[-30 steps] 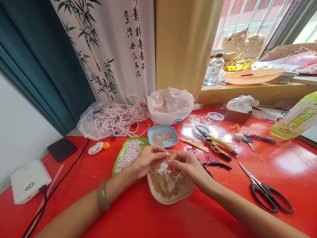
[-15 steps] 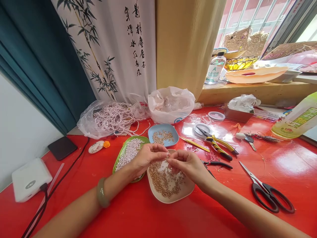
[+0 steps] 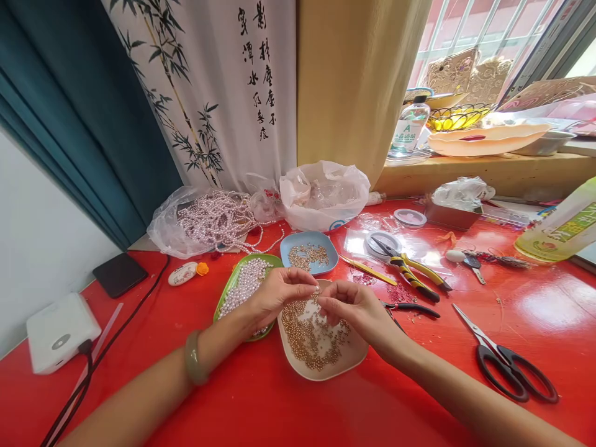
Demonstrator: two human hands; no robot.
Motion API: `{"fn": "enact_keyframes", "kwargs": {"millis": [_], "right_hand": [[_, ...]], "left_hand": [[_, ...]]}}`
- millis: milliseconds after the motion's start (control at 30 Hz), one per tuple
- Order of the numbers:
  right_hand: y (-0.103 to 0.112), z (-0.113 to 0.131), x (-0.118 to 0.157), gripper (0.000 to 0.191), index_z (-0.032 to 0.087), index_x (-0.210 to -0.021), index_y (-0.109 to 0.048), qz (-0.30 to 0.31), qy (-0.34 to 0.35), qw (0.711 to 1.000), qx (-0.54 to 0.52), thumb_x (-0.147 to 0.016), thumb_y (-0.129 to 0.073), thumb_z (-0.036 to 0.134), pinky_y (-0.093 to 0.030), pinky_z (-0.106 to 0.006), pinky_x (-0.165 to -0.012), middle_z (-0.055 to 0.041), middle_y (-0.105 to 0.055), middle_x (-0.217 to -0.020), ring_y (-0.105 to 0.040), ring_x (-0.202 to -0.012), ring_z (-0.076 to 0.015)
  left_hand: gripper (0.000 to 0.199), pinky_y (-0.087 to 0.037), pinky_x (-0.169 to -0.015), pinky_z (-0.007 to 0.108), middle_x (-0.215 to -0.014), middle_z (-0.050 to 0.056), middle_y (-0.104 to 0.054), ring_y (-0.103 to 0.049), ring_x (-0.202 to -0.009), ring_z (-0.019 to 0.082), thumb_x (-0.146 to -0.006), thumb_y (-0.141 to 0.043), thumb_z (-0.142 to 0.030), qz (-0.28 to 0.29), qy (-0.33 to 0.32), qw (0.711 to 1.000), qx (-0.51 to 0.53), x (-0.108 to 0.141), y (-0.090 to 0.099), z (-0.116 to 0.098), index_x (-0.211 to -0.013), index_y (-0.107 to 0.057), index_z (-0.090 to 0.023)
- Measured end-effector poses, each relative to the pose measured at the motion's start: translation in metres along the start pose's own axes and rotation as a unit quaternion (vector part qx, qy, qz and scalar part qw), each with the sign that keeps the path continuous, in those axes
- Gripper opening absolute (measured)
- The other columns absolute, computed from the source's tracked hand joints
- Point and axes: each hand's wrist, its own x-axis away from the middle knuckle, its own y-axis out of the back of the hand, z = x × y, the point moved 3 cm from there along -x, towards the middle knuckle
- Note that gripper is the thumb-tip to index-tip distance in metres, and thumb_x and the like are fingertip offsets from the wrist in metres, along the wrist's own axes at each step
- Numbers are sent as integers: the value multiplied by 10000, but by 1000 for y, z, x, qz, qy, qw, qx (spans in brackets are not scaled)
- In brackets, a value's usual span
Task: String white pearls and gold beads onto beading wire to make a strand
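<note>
Above the cream dish [image 3: 321,373] of small gold beads [image 3: 316,351], my two hands meet at the fingertips. A pinch of thumb and forefinger closes my left hand [image 3: 279,295], and a small pale bead [image 3: 317,288] shows at its tips. My right hand [image 3: 354,307] is also pinched, right beside that bead; what it holds is too fine to make out. Under my left wrist lies a green dish [image 3: 222,295] of white pearl beads [image 3: 246,285]. Just behind the hands, a blue dish [image 3: 330,245] holds more gold beads.
Right of the dishes lie yellow tweezers [image 3: 372,271], yellow-black pliers [image 3: 414,270], black-handled pliers [image 3: 414,307] and scissors [image 3: 507,357]. Bead strings [image 3: 214,217] in plastic and a white bag [image 3: 326,195] stand behind. A white box [image 3: 60,335] with a cable and a phone [image 3: 120,275] lie left.
Both hands keep their pinch over the cream dish with barely any movement. The whole view has shifted slightly, so things appear a little further right.
</note>
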Motion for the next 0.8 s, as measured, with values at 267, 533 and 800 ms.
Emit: {"fn": "enact_keyframes", "kwargs": {"millis": [267,533,800], "right_hand": [[0,-2,-1,193,147,-626,-539,5,8,1000,0,-690,-603,318,-356,-208,-500,39,-505,-546,-450,-485,-64],[-1,-1,-1,199,148,-634,-534,-2,8,1000,-8,-685,-608,325,-363,-210,-502,34,-514,-564,-459,-494,-66],[2,-4,-2,169,159,-648,-532,-16,18,1000,-20,-678,-624,297,-371,-207,-511,43,-517,-565,-466,-503,-67]], "left_hand": [[109,-401,-635,209,-643,2,-611,-533,-613,81,-564,-702,-130,24,5,1000,0,3,-3,-2,-662,-656,-117],[136,-424,-663,232,-671,12,-630,-558,-634,96,-569,-713,-160,24,7,1000,19,1,-1,0,-691,-664,-126],[148,-439,-662,246,-655,22,-641,-562,-626,109,-549,-729,-193,23,10,1000,-10,2,-5,0,-673,-678,-130]]}}
